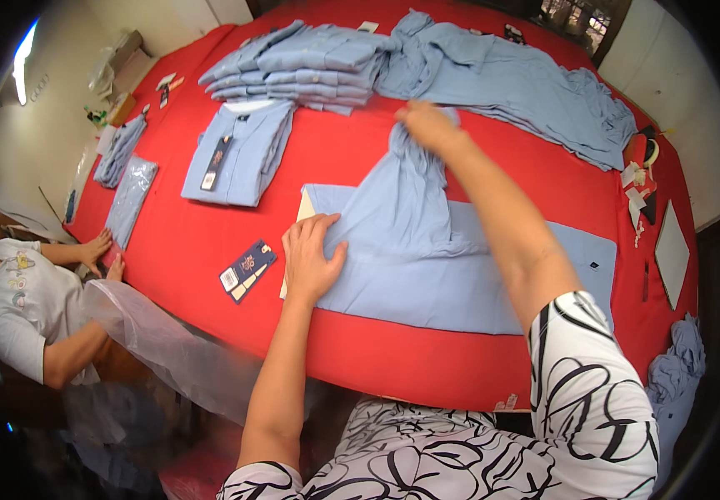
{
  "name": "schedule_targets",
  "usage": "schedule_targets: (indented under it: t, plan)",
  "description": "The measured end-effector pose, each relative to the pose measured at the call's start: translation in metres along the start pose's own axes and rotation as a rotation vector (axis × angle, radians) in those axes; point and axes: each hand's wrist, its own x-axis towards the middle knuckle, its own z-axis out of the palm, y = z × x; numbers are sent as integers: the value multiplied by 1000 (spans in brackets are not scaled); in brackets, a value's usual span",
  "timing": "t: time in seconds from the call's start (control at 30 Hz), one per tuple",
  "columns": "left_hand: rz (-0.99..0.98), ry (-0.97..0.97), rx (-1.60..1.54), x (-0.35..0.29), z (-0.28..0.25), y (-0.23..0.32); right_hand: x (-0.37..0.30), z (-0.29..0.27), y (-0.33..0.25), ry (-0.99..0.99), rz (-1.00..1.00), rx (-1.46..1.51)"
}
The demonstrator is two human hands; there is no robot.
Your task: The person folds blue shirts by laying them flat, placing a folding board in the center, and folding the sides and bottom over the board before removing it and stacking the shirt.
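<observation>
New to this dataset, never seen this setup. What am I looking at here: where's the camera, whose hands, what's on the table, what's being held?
There is no machine: a person works with bare hands. The single picture comes from a wide fisheye camera worn on that person's head, looking down, so straight edges bend near the rim. The forearms coming in from below are the person's own.

On the red table lies a light blue shirt, spread flat. The left hand presses flat on its left edge, over a pale board tucked under it. The right hand pinches part of the shirt and lifts it up.

Further back are a stack of folded blue shirts, one folded shirt with a tag, and a loose pile of shirts. A dark hang tag lies near the left hand. At the left, another person handles a clear plastic bag.
</observation>
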Motion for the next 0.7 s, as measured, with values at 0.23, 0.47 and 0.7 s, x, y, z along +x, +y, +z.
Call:
schedule_targets:
  t: [0.23, 0.47, 0.7]
  plan:
    - [-100, 23, -1, 2, 10, -8, -34, -76, 35, 470, 20, 71]
    - [-83, 64, 21, -5, 16, -18, -259, -133, -5, 462, -251, 214]
    - [-25, -111, -103, -3, 6, -29, -397, -62, -21, 141, 192, 370]
